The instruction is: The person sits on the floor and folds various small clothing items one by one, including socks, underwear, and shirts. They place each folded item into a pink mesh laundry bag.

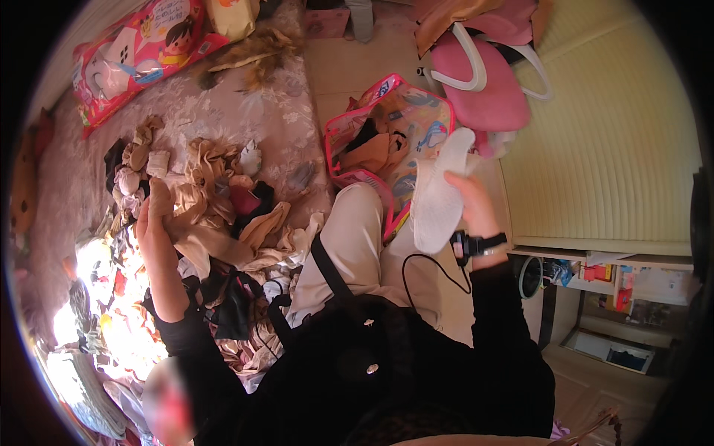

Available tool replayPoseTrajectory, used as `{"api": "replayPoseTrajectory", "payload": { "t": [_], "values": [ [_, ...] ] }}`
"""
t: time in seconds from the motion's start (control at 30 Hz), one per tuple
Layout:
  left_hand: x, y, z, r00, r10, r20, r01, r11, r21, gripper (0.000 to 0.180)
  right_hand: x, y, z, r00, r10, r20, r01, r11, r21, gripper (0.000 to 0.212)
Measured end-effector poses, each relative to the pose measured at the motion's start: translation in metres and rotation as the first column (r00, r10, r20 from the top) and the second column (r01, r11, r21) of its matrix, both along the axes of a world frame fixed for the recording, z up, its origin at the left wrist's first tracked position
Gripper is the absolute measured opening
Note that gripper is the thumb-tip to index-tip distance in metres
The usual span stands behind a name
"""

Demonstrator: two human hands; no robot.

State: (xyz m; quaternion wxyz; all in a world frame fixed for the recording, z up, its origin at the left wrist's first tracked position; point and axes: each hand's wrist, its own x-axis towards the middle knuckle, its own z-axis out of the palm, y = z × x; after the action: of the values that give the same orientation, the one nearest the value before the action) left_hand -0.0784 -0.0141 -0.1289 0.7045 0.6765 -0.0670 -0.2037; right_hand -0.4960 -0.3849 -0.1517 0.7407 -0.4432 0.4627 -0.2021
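Observation:
My right hand [476, 204] holds up a flat white sock [439, 197], its fingers behind the cloth and thumb along the edge. Below it, a black band with a small device circles that wrist. Over on the bed, my left hand [151, 227] is at the edge of a heap of beige stockings [201, 215], its fingers bent around a beige bundled stocking [159, 198]. Past my knees stands an open clear bag [420, 119] with pink edging and a printed pattern; brown and black garments lie inside.
Rolled socks [158, 163] and a grey bundle [302, 175] lie on the flowered bedcover [245, 97]. Sunlit clothes spread at the lower left. Farther off are a pink diaper-type pack [141, 63] and a pink bag [480, 82] with white handles. A cable [416, 256] loops near my right wrist.

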Motion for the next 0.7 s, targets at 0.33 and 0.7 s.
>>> {"api": "replayPoseTrajectory", "payload": {
  "t": [0.33,0.7],
  "values": [
    [-0.042,-0.104,0.168,0.780,-0.538,0.320,0.531,0.839,0.116,0.030,0.177,0.049,0.050,0.732,0.589,0.343,-0.374,0.768,-0.520,0.080],
    [-0.022,-0.133,0.123,0.174,-0.544,0.821,0.674,0.674,0.304,0.071,0.198,0.084,0.196,0.773,0.227,0.592,0.052,0.908,-0.416,0.039]
  ]
}}
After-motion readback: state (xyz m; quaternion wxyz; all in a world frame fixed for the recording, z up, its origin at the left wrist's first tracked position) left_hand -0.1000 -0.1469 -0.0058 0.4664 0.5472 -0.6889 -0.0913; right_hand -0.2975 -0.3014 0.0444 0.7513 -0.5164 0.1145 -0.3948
